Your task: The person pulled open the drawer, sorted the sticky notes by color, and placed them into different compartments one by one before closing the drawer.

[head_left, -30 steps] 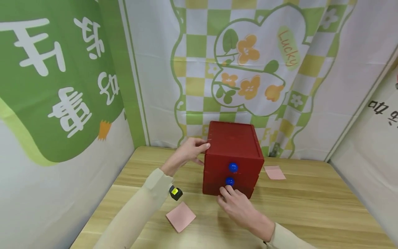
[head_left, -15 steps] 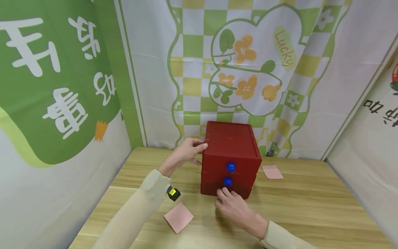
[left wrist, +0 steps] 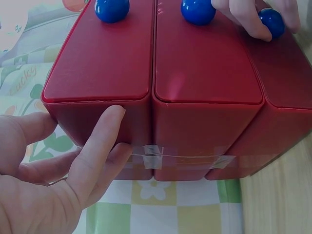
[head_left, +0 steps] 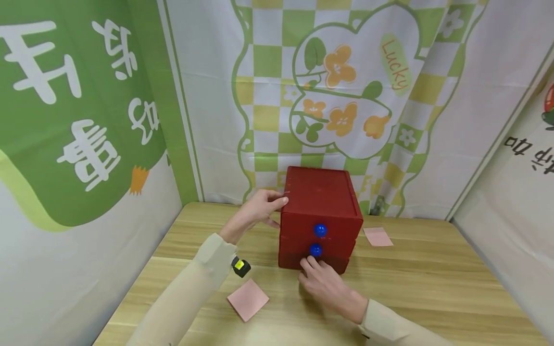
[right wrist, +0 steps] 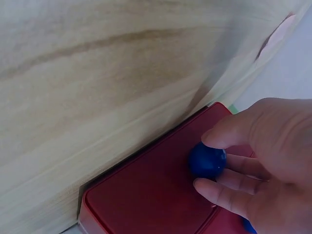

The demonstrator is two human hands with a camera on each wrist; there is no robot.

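Note:
A red cabinet [head_left: 320,192] with three stacked drawers stands on the wooden table, its drawers flush with the front. Round blue knobs show on the top drawer [left wrist: 100,58] and the middle drawer [left wrist: 202,58]. My right hand [head_left: 326,286] is low at the front, with thumb and fingers pinching the bottom blue knob [right wrist: 207,160]; the head view hides that knob behind the hand. My left hand [head_left: 259,209] rests against the cabinet's upper left side. In the left wrist view its fingers [left wrist: 100,141] lie fairly straight along the side wall, thumb at the top edge.
A pink paper square [head_left: 248,300] lies on the table [head_left: 415,288] in front, left of the right hand. Another pink square [head_left: 378,237] is right of the cabinet. Clear tape [left wrist: 153,158] runs across the drawers' side. A printed curtain [head_left: 268,115] hangs close behind.
The head view has shifted slightly, so the cabinet appears a little further left. Both hands keep their places on the cabinet, and the drawers look unmoved.

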